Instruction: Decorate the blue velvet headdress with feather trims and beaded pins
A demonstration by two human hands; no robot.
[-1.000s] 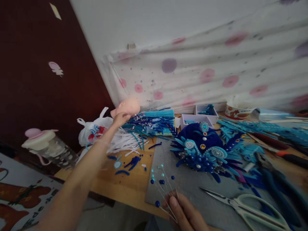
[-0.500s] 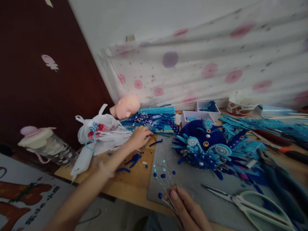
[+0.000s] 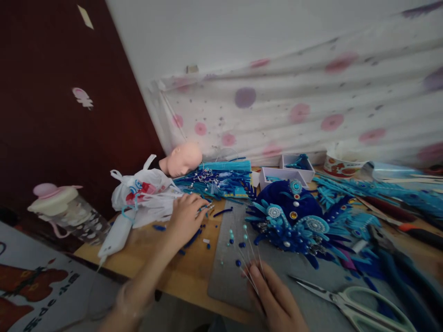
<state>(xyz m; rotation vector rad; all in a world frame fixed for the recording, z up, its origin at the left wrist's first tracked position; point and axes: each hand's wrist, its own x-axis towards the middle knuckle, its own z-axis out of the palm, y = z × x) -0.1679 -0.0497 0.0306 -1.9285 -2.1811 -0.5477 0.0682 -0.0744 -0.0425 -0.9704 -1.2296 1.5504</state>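
Observation:
My right hand (image 3: 273, 295) pinches several thin wires tipped with beads (image 3: 242, 245), dark blue and turquoise, over the grey mat (image 3: 224, 281). Over the wooden table (image 3: 180, 272), my left hand (image 3: 188, 216) reaches out with curled fingers beside small blue and silver pieces; what its fingertips touch is too small to make out. A blue velvet headpiece (image 3: 294, 221) with pearls, gems and turquoise petals rests on the mat, right of both hands. Behind my left hand lies a pile of blue stems and ornaments (image 3: 221, 177).
Scissors (image 3: 335, 297) and pliers (image 3: 391, 249) lie at the right. At the left are a white plastic bag (image 3: 143, 186), a glue gun (image 3: 116, 235) and a bottle (image 3: 69, 212). Farther back are a mannequin head (image 3: 185, 159), white boxes (image 3: 282, 176) and a paper bowl (image 3: 341, 165).
My left hand has moved left and nearer, over the small pieces on the wood. My right hand still holds the beaded wires, slightly shifted. The camera view has tilted a little.

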